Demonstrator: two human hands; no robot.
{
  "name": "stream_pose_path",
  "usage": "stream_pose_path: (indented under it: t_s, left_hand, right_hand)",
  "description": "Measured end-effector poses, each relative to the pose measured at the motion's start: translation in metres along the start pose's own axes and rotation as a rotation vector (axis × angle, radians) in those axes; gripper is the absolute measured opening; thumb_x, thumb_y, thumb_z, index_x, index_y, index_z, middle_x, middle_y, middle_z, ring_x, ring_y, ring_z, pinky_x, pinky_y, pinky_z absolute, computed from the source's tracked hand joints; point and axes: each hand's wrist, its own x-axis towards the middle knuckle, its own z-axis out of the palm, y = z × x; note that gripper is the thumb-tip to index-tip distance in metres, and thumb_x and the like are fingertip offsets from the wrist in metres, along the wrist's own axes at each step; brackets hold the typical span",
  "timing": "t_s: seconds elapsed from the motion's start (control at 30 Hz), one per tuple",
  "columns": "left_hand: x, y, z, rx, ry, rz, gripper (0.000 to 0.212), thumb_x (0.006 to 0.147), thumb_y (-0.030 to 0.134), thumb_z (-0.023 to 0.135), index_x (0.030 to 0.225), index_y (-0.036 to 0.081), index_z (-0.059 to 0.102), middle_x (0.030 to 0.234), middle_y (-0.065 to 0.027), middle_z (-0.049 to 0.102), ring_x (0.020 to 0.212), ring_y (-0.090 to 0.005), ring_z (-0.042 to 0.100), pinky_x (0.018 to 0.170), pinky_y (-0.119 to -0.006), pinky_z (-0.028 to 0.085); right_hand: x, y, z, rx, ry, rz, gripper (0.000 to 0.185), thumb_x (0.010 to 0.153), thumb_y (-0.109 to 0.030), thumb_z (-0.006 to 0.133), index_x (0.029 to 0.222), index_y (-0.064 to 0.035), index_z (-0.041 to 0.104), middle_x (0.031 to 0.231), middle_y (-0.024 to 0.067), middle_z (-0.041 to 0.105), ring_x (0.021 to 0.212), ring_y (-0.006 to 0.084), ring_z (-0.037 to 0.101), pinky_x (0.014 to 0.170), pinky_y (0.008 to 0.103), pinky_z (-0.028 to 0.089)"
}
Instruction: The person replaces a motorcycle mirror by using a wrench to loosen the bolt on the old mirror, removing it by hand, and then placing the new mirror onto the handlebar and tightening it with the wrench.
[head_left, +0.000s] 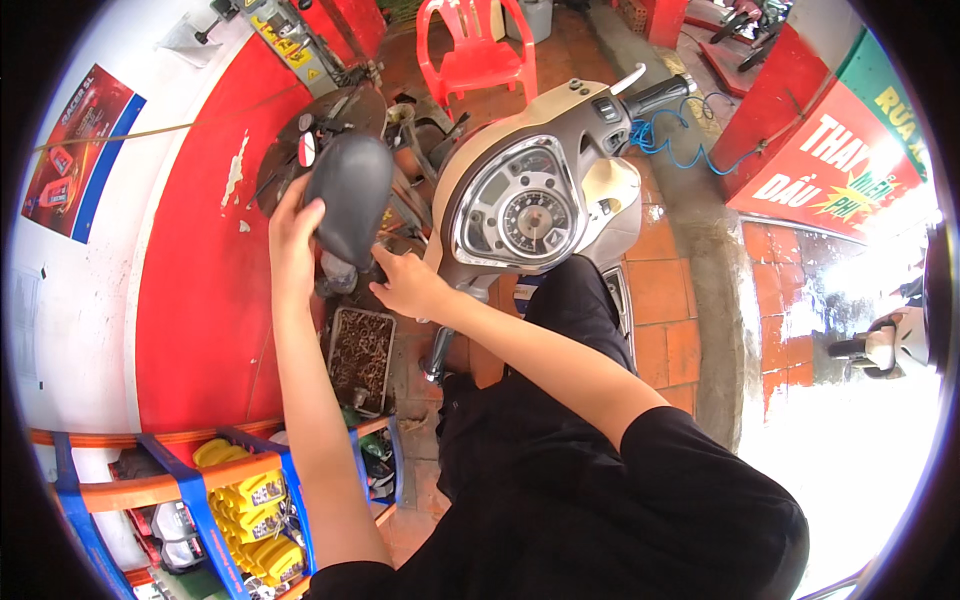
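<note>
A black scooter mirror (351, 196), its dark back towards me, stands left of the scooter's instrument panel (517, 206). My left hand (292, 236) grips the mirror housing by its left edge, the thumb on the back. At the mirror's lower end, my right hand (409, 283) has its index finger extended near the stem; whether it pinches something there is hidden. The cream scooter's handlebar runs from a rubber grip (654, 96) at the upper right to another grip (441, 349) below my right forearm.
A tray of small metal parts (361, 352) lies on the floor below my hands. A rack with yellow bottles (259, 517) stands at lower left. Beyond the scooter are a red plastic chair (484, 67), a cluttered round table (281, 161) and a coiled blue hose (675, 139).
</note>
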Motion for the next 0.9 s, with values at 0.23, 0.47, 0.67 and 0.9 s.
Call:
stream_pose_path:
  t_s: [0.23,0.47,0.67,0.9]
  left_hand:
    - [-0.165,-0.034,-0.018,0.329,0.233,0.306,0.053,0.087,0.049,0.043,0.109,0.002,0.051,0.126,-0.0198,0.049,0.116,-0.0279,0.049,0.095,-0.040,0.042]
    - [-0.239,-0.055,0.005,0.064,0.875,0.068,0.059,0.093,0.039,0.046,0.135,0.000,0.036,0.131,-0.0130,0.044,0.116,-0.0279,0.049,0.094,-0.039,0.046]
    - [-0.211,-0.134,-0.086,0.005,0.916,-0.169,0.057,0.098,0.051,0.036,0.136,0.008,0.035,0.132,-0.0116,0.042,0.121,-0.0263,0.044,0.100,-0.046,0.036]
    - [-0.038,-0.142,-0.141,-0.687,0.431,-0.418,0.029,0.094,0.030,0.049,0.106,0.004,0.056,0.092,-0.0081,0.060,0.089,-0.0207,0.056,0.086,-0.036,0.043]
  right_hand:
    - [-0.017,0.000,0.002,-0.339,-0.138,-0.260,0.021,0.077,-0.016,0.067,0.094,-0.0077,0.057,0.086,0.0109,0.062,0.085,0.0305,0.062,0.070,0.0396,0.051]
    - [-0.021,0.007,0.023,-0.612,0.038,-0.350,0.024,0.073,-0.016,0.070,0.093,-0.0104,0.058,0.079,0.0075,0.054,0.083,0.0265,0.058,0.071,0.0388,0.052]
    - [-0.009,0.006,0.028,-0.255,-0.116,-0.270,0.031,0.079,-0.024,0.068,0.102,-0.0070,0.056,0.086,0.0135,0.056,0.087,0.0335,0.058,0.076,0.0414,0.049]
    - [0.005,0.011,0.030,-0.045,-0.031,-0.076,0.036,0.088,-0.026,0.057,0.110,0.0007,0.049,0.087,0.0270,0.062,0.083,0.0440,0.061,0.074,0.0500,0.048]
